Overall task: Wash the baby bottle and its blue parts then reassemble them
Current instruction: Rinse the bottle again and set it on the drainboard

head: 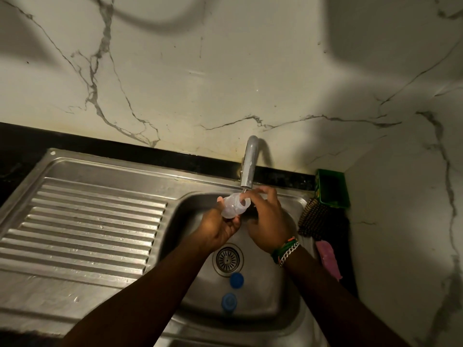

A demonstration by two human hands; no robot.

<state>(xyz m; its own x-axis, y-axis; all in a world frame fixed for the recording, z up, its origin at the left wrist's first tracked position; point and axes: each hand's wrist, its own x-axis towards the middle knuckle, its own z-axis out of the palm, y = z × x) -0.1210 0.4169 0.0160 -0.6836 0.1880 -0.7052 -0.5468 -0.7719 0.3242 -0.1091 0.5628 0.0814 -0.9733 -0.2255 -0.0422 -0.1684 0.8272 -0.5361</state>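
left fingers (221, 222) curled round bottle (234, 205)

A clear plastic baby bottle (234, 206), uncapped and tilted with its threaded open mouth turned up toward the faucet spout (248, 166), sits just below that spout over the sink basin. Two blue parts lie apart from it, far below the spout on the basin floor: a round blue cap (236, 280) (the nearer to the spout) and a blue ring (229, 301) beyond it.

The right hand (266, 219) hides the bottle's (234, 205) mouth side; its fingers' grip is unclear.
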